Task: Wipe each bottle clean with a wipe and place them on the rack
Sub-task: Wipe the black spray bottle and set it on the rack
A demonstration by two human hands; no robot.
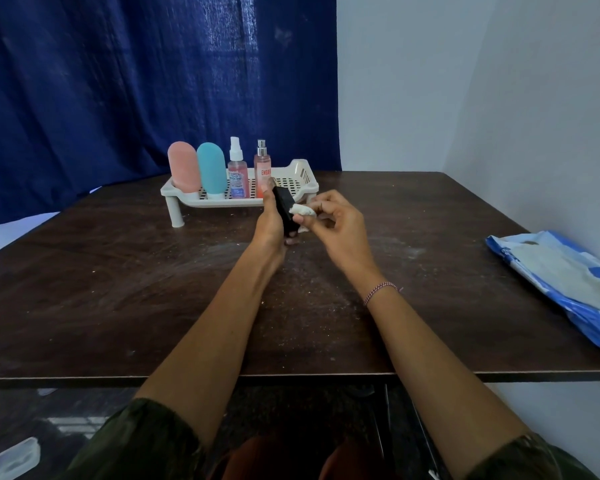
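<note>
Gripping a small black bottle point(284, 206) above the dark table point(118, 289), your left hand point(272, 221) has its fingers curled round it and holds it nearly upright, just in front of the white rack point(305, 180). Your right hand point(336, 226) pinches a crumpled white wipe point(302, 211) and presses it against the bottle's right side. On the rack stand four bottles in a row: a pink bottle point(184, 171), a teal bottle point(211, 172), a clear spray bottle point(238, 176) with a white nozzle, and an orange spray bottle point(262, 173). The rack's right end is bare. A blue wipe pack point(561, 282) lies well apart at the table's right edge.
</note>
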